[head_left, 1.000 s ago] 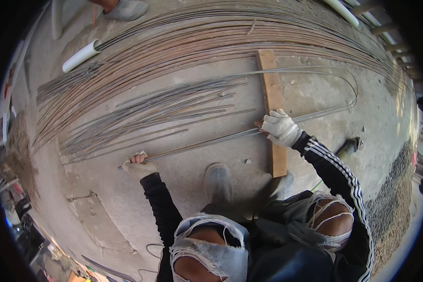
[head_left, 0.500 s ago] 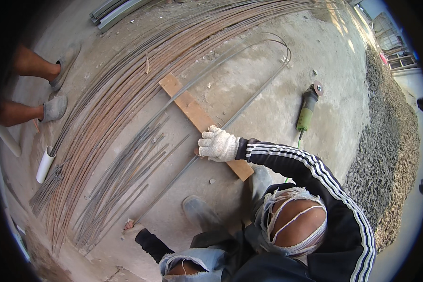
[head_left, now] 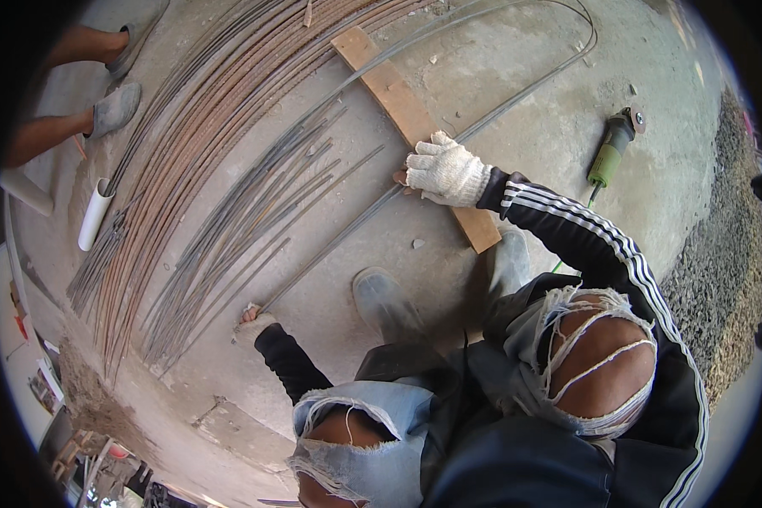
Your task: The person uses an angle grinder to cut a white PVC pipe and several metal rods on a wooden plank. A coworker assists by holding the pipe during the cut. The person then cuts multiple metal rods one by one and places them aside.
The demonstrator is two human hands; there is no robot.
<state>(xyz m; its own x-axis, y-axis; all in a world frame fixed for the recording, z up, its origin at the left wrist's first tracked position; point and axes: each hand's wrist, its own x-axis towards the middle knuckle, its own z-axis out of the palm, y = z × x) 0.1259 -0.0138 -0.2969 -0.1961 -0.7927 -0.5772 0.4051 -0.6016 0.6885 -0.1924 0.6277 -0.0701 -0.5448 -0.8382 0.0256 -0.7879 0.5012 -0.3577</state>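
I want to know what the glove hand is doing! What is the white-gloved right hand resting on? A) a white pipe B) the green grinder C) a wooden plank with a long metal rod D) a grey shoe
C: the right hand presses on the wooden plank where the bent metal rod crosses it; the green grinder lies apart.

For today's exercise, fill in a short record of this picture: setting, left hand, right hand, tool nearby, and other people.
setting: concrete floor with long steel rods laid out
left hand: left hand, gloved, at the near end of a bent rod
right hand: right hand, gloved, pressing the rod at a wooden plank
tool nearby: green angle grinder, untouched
other people: someone's feet, upper left
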